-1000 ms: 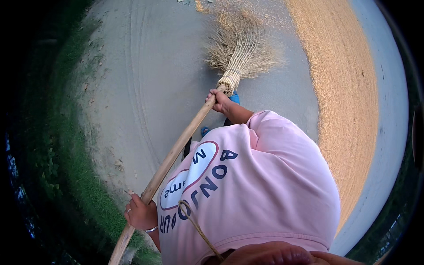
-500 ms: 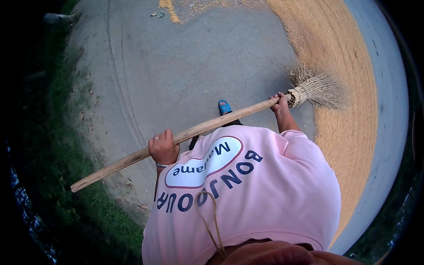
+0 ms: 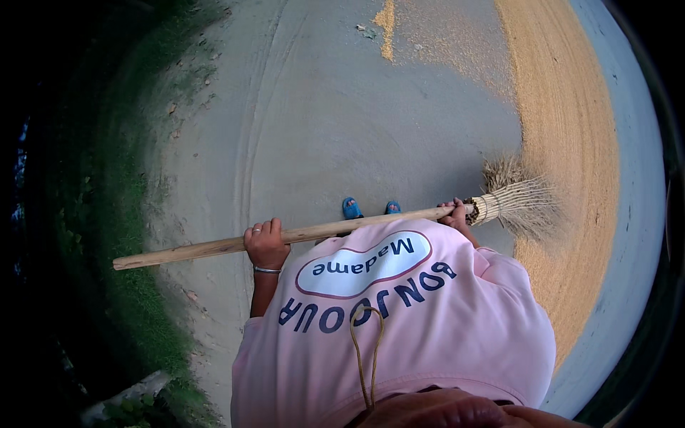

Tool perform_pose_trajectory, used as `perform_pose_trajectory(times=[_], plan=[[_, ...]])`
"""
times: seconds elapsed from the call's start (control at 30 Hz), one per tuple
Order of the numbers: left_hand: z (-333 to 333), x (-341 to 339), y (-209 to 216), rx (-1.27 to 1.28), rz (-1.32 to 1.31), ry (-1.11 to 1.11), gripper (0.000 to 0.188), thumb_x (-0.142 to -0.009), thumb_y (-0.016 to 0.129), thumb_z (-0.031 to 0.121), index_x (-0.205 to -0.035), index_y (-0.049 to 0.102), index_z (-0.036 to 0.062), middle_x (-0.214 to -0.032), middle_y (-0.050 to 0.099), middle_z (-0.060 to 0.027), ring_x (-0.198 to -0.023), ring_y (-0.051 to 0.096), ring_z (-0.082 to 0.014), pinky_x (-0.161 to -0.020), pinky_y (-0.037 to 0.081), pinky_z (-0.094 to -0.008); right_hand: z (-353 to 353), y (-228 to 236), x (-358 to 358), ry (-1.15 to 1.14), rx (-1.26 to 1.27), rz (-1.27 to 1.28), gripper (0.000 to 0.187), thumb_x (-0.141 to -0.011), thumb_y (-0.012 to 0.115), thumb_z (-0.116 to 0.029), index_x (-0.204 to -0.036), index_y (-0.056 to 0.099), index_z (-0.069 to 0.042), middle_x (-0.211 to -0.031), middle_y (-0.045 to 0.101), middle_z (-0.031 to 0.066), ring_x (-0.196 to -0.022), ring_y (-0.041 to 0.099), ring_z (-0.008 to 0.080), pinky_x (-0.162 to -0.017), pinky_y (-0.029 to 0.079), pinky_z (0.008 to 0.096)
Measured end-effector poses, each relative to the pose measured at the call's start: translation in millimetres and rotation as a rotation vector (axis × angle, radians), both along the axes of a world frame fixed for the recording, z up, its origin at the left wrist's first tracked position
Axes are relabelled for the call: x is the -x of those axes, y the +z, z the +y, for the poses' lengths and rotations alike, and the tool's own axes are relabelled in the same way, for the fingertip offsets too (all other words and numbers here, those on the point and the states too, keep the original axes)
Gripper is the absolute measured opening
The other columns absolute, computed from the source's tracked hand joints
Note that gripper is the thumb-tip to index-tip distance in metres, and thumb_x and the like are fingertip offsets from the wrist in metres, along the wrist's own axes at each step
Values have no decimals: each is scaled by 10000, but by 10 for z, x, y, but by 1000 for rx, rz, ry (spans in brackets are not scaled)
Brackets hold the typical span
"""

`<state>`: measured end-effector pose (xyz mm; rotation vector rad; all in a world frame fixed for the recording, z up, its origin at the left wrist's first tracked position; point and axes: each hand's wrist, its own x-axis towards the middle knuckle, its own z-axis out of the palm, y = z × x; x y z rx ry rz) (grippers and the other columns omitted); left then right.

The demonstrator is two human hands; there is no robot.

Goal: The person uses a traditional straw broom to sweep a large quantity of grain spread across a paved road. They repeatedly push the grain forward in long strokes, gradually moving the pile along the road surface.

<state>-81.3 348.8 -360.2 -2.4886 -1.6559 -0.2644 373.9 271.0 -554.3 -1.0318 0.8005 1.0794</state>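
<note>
A long broom with a wooden handle (image 3: 342,227) and a bound twig head (image 3: 510,203) lies crosswise in front of my body. My left hand (image 3: 266,245) is wrapped round the handle toward its free left end; a ring and a bracelet show on it. Close to the twig head, my right hand (image 3: 454,212) grips the same handle, partly hidden by it. The bristles spread over the near edge of a broad band of yellow grain (image 3: 567,107) on the right. Whether the tips touch the grain cannot be told.
Grey pavement (image 3: 378,135) stretches ahead, with a thin grain strip (image 3: 387,28) and scattered kernels at the far side. Grass (image 3: 135,285) borders the left. My feet in blue sandals (image 3: 352,207) stand below the handle. Beyond the grain runs another pale paved strip (image 3: 637,143).
The broom has turned closer to level, its head lower in view and its free end higher. Both sandals now show instead of one. The ground has shifted in view. Both hands keep their hold.
</note>
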Motion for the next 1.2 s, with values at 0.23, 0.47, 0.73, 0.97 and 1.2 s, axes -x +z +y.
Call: perform_pose_trajectory(times=[0.23,0.47,0.73,0.97,1.2], plan=[[-692,666,251,-38,133,406,150,-588,580,109,-634,438,114,-580,450,-24,-589,476,-184,-587,351,-314,1328,62,902,394,-94,44,206,-783,453,-187,-622,358,-101,-506,356,27,-467,377,177,-489,407,316],[-1595,774,482,-64,353,861,160,-569,555,104,-669,431,122,-571,458,-15,-554,474,-206,-548,363,-326,2391,85,2480,859,-180,107,115,-783,442,-139,-703,388,-76,-512,398,71,-463,418,224,-474,422,349],[-1519,405,1163,-119,557,1063,164,-565,532,95,-654,397,122,-572,468,-8,-567,489,-203,-509,345,-325,2906,137,3598,1142,-238,229,110,-791,453,-147,-729,406,-68,-534,435,65,-477,443,219,-503,437,354],[-1328,-96,1692,-82,611,835,192,-558,554,139,-645,384,126,-557,447,-8,-562,484,-203,-498,333,-325,2419,217,2533,1010,-172,272,109,-787,467,-134,-774,390,-58,-558,418,59,-483,447,189,-487,445,339],[-558,-76,1617,-136,554,346,136,-607,547,153,-652,419,145,-559,428,4,-552,467,-175,-522,360,-302,1796,158,1253,500,-252,270,88,-806,453,-117,-810,383,-65,-575,432,60,-506,464,192,-498,449,327]])
